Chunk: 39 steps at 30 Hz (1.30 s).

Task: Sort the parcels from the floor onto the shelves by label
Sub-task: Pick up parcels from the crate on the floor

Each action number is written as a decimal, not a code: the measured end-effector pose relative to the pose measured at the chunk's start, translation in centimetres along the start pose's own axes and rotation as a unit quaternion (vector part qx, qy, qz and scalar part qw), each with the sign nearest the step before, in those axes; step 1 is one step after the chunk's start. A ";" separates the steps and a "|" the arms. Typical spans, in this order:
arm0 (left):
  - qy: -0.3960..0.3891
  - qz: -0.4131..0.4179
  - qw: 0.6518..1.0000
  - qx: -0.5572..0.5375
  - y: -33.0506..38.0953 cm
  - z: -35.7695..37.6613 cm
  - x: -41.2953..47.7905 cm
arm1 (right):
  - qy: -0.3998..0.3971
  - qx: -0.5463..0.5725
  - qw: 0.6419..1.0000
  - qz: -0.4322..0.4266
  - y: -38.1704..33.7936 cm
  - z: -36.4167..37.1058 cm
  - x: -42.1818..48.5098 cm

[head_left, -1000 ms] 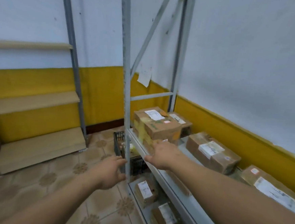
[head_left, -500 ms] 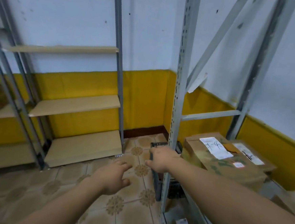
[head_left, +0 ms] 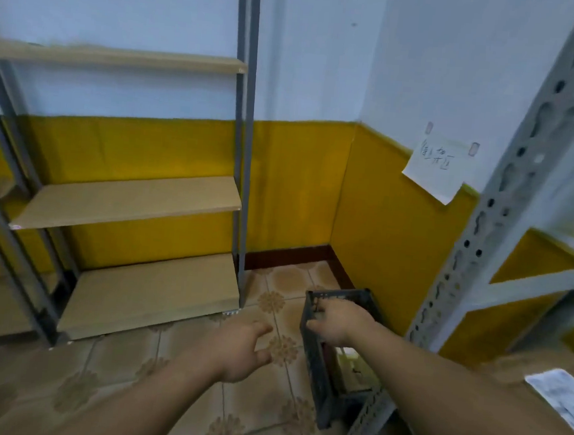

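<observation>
A dark plastic crate point(head_left: 315, 363) stands on the tiled floor beside the grey rack upright point(head_left: 495, 213). Inside it lies a parcel point(head_left: 349, 366) with a pale label, mostly hidden by my right arm. My right hand point(head_left: 336, 320) hangs over the crate's far end, fingers loosely curled near the rim, holding nothing that I can see. Left of the crate, my left hand point(head_left: 237, 347) hovers over the floor with relaxed, spread fingers. A labelled parcel point(head_left: 563, 397) shows at the right edge, on the rack.
A second rack with three wooden shelves point(head_left: 132, 198) stands against the yellow and white wall on the left. A handwritten paper sign point(head_left: 433, 167) is taped to the right wall. Patterned floor tiles point(head_left: 272, 302) lie between the two racks.
My view has turned left and down, away from the parcels on the right rack. The crate has come into full view and my right hand has moved over it. My left hand hovers as before.
</observation>
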<state>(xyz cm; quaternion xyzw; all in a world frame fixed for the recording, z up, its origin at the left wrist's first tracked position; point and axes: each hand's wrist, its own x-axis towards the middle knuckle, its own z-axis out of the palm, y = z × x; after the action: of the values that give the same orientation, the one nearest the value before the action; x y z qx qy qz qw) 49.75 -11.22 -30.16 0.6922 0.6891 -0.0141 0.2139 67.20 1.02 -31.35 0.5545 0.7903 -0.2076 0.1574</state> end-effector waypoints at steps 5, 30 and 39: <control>-0.035 0.035 0.999 0.005 -4.7 -3.6 8.5 | 0.007 0.061 0.996 0.061 -0.8 -2.4 5.8; -0.300 0.265 0.905 0.141 2.2 -5.4 51.6 | -0.074 0.199 0.927 0.309 16.9 -2.6 26.1; -0.390 0.341 0.835 0.184 5.2 -2.7 66.0 | -0.050 0.364 0.789 0.493 17.7 -0.7 30.6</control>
<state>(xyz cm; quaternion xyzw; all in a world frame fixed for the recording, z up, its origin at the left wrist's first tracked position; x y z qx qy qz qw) 57.28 52.44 -47.00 0.8469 0.2538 -0.3358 0.3249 73.56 31.43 -48.15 0.8738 0.2668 -0.4016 0.0638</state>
